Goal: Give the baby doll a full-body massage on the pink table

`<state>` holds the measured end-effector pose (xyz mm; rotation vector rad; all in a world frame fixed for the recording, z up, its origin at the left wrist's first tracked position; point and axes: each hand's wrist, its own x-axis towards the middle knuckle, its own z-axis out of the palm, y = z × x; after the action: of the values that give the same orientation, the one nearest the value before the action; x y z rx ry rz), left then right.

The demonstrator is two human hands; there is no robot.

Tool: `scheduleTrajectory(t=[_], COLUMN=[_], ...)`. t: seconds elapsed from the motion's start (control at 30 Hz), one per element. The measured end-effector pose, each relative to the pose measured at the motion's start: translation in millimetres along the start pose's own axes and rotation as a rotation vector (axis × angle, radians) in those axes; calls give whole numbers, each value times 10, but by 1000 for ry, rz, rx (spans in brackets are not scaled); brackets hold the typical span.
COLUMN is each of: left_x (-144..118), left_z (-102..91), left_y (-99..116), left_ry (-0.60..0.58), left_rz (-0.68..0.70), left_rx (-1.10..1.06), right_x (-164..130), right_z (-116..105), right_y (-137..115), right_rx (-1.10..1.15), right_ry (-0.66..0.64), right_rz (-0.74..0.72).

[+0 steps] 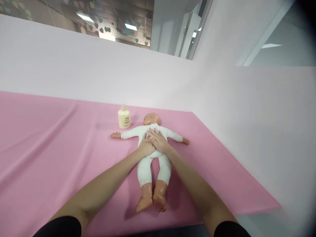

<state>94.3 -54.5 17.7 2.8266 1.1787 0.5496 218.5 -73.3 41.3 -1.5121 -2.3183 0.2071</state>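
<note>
A baby doll [144, 171] with a white cloth body lies stretched out on a pink-covered table, its arms spread and its feet towards me. Its head is turned to the left. My left hand [147, 144] rests flat on the doll's torso, fingers extended. Beside it my right hand [159, 140] lies flat on the torso too, its fingers partly over my left hand. Neither hand grips anything. Left of the doll's head stands a cream-coloured bottle [124, 118] with dark print and a pale top, apart from both hands.
The pink cover [61, 148] has long creases on the left. A white wall [86, 72] rises behind the table, and another wall [259, 131] borders its right side. Above the back wall is a glass pane [118, 29] with heart-shaped decorations.
</note>
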Motion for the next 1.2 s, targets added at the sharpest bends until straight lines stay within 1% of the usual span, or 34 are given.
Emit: scheduleTrajectory(t=[0.13,0.3,0.53,0.67,0.77,0.9,0.97,1.03,1.1,1.2], left_x=[-8,-2,23,56,76,76,69,61,54,44], left_z=[-37,-1,21,34,16,-54,-82,-90,-79,-51], left_y=[16,8,-26,-71,-117,-141,-136,-134,-146,-195], left_ry=[41,71,122,104,87,63,68,82,94,112], left_rz=[-26,-89,-205,-242,-284,-345,-358,-359,-351,-312], left_rx=[-57,-83,-144,-127,-105,-105,-113,-128,-142,-149], right_x=[122,153,180,163,121,31,-19,-60,-88,-96], right_z=[41,83,122,139,158,184,190,188,175,134], right_y=[78,147,269,317,252,9,-135,-252,-318,-311], right_rx=[7,-49,-96,-69,-66,-101,-140,-167,-188,-193], right_ry=[25,87,80,74,89,108,89,52,15,-34], right_rz=[54,153,219,356,462,537,535,496,413,213])
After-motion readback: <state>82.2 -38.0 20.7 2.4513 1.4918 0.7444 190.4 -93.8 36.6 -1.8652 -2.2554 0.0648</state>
